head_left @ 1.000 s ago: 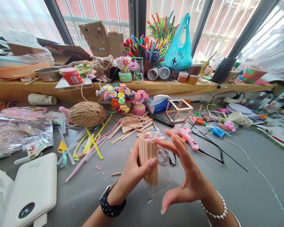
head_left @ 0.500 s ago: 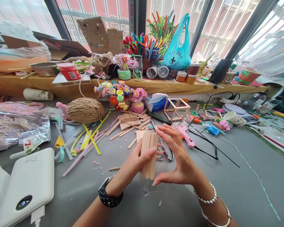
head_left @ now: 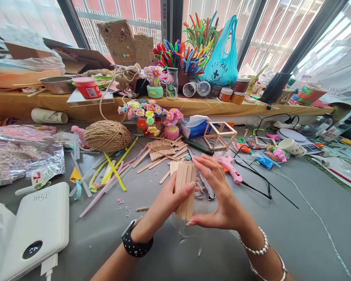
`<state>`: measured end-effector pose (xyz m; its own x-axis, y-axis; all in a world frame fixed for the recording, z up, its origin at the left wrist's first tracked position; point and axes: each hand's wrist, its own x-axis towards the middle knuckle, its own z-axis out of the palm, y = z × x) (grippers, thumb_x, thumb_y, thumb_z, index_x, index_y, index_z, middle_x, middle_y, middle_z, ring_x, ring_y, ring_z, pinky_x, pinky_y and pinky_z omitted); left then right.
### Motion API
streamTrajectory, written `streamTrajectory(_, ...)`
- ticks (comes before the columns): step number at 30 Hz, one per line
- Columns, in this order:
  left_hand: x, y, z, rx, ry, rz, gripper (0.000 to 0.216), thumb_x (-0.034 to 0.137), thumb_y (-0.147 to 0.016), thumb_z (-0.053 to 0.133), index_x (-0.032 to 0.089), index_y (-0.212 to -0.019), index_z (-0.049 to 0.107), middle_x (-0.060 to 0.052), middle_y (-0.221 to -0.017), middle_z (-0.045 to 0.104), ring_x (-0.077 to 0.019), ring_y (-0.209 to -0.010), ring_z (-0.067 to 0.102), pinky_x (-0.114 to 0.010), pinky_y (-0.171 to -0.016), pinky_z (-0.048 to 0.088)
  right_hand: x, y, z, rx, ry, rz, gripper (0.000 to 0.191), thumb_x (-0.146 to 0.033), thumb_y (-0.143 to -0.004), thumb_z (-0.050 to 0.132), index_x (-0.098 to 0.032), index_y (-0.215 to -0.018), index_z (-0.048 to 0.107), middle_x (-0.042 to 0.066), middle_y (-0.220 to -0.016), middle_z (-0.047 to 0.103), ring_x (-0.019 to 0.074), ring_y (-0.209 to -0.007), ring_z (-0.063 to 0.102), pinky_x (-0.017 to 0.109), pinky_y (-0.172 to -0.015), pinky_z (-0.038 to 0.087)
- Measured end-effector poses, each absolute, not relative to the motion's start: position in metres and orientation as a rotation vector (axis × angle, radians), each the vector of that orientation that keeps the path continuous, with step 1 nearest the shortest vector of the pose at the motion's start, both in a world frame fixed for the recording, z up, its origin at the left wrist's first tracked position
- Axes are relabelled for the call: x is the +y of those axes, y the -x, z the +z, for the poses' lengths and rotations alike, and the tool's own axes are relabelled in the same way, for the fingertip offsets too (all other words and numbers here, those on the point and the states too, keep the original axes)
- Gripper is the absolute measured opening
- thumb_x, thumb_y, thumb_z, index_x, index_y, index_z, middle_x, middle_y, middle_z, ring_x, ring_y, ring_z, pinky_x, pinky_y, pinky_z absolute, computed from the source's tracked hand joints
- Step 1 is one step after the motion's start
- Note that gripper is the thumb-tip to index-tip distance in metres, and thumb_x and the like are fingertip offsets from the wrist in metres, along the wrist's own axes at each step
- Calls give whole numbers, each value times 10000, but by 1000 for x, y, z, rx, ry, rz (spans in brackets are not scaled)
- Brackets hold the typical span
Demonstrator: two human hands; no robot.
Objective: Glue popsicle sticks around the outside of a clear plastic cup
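My left hand (head_left: 171,193) is closed on a row of wooden craft sticks (head_left: 185,175), its thumb pressing across their front. The sticks stand side by side against a clear plastic piece (head_left: 190,231), whose full shape I cannot make out. My right hand (head_left: 219,195) is curved open at the right of the sticks, fingers spread above and thumb near their lower ends. Whether its fingertips touch the plastic is unclear. Behind it, scissors (head_left: 211,191) lie partly hidden. Loose craft sticks (head_left: 160,152) are heaped farther back.
A pink glue gun (head_left: 233,168) with a black cord lies to the right, near a wooden stick cube frame (head_left: 220,136). At the left are a twine ball (head_left: 107,136), plastic strips (head_left: 114,171) and a white power bank (head_left: 43,222). A crowded ledge (head_left: 152,105) runs along the window.
The whole view has shifted slightly to the right. My right thumb has moved a little up and in toward the sticks' lower ends; my left hand keeps its hold.
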<state>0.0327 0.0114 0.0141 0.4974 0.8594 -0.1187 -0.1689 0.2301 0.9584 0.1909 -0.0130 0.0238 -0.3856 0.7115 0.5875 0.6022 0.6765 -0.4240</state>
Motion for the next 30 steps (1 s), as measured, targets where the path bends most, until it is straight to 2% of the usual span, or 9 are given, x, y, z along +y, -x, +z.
streamTrajectory(9,11,-35,12,740,-1068,782,650,494,-719,597,181,-1232,350,-143,-1144,552,-280,-949,603,-406,-780,486,-15,-189,22,-2073,1020,212,948,-544,-599,673,-177,-1359,242,114,-1358,319,299,-1296,213,484,-1071,216)
streamTrajectory(15,11,-35,12,738,-1008,752,608,477,-705,617,160,-1181,412,-147,-1107,573,-274,-918,614,-375,-741,500,-17,-185,20,-2041,1081,151,967,-584,-567,675,-168,-1338,267,118,-1387,278,311,-1312,168,502,-1080,166)
streamTrajectory(25,13,-32,10,677,-1069,749,613,488,-720,602,168,-1195,383,-152,-1124,557,-274,-938,612,-370,-759,492,-18,-186,21,-2062,1079,162,1030,-641,-562,648,-172,-1366,207,112,-1426,213,309,-1331,113,499,-1089,133)
streamTrajectory(30,13,-29,9,691,-1173,777,585,480,-716,611,191,-1176,396,-138,-1159,534,-278,-975,598,-396,-811,470,-19,-187,21,-2061,1059,187,992,-618,-544,678,-199,-1333,246,105,-1426,206,311,-1332,113,506,-1082,154)
